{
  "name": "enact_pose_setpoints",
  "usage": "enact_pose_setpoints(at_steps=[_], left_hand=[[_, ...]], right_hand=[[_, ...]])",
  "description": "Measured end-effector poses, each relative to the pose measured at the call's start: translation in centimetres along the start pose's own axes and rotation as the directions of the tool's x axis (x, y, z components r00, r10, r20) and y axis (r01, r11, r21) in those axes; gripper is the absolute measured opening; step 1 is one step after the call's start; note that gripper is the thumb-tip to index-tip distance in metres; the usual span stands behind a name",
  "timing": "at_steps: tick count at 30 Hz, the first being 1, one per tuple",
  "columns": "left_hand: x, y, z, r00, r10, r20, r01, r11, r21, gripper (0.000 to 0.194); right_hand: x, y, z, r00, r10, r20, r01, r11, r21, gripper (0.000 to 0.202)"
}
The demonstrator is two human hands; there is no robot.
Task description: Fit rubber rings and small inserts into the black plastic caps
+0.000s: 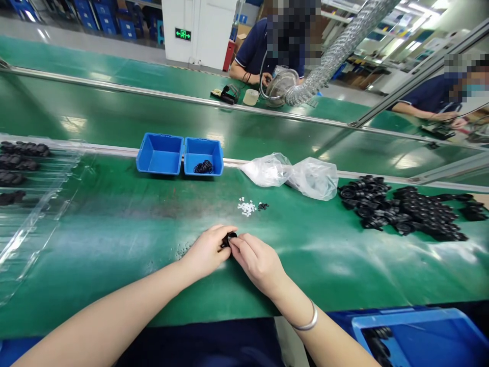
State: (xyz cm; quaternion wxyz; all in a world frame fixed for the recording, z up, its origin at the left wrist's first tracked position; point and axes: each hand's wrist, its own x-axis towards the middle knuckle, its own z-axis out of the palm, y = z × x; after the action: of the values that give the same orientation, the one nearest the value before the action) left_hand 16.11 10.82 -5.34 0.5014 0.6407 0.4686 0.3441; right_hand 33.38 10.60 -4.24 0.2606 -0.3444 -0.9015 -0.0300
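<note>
A small black ring-shaped part [230,237] is held just above the green table [126,224]. My left hand [206,251] grips it from the left with thumb and fingers. My right hand [260,261] has its fingertips pinched at the part's right side; whether they hold anything smaller is hidden. Beyond my hands lie a little pile of white pieces [247,207] and, beside it, some tiny black pieces [263,206].
Behind are an empty blue bin [160,154], a blue bin with black rings [204,148] and plastic bags [311,178]. Black parts [385,204] are heaped right, clear trays [42,204] stand left, a blue crate [424,321] sits lower right. Two people work across the table.
</note>
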Motion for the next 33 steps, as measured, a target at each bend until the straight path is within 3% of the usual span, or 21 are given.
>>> enact_pose_setpoints(at_steps=[10,14,17,19,21,25,33], left_hand=[[-0.1,-0.2,-0.1,1.000,-0.014,-0.007,0.013,0.992,-0.128,0.051],[0.0,0.0,0.0,0.994,-0.105,0.025,0.108,0.961,-0.254,0.046],[0.1,0.2,0.3,0.975,-0.195,0.104,0.221,0.888,-0.403,0.045],[0.0,0.5,0.4,0.966,-0.226,0.124,0.257,0.864,-0.433,0.045],[0.0,0.6,0.5,0.966,-0.232,0.111,0.257,0.870,-0.420,0.044],[0.0,0.9,0.5,0.966,-0.224,0.126,0.256,0.870,-0.421,0.044],[0.1,0.8,0.5,0.966,-0.210,0.150,0.252,0.892,-0.375,0.041]], right_hand=[[0.2,0.3,0.2,0.997,0.005,0.071,-0.009,0.998,0.057,0.023],[-0.1,1.1,-0.3,0.996,0.033,0.088,-0.049,0.980,0.194,0.021],[-0.4,3.6,-0.9,0.977,0.212,-0.004,-0.203,0.939,0.279,0.015],[-0.6,5.9,-1.0,0.917,0.395,-0.047,-0.379,0.904,0.199,0.015],[-0.7,8.1,-0.8,0.872,0.487,-0.042,-0.481,0.871,0.104,0.018],[-0.6,10.2,0.2,0.860,0.509,-0.017,-0.507,0.860,0.059,0.022],[-0.2,9.6,0.0,0.868,0.496,0.014,-0.494,0.861,0.117,0.019]])
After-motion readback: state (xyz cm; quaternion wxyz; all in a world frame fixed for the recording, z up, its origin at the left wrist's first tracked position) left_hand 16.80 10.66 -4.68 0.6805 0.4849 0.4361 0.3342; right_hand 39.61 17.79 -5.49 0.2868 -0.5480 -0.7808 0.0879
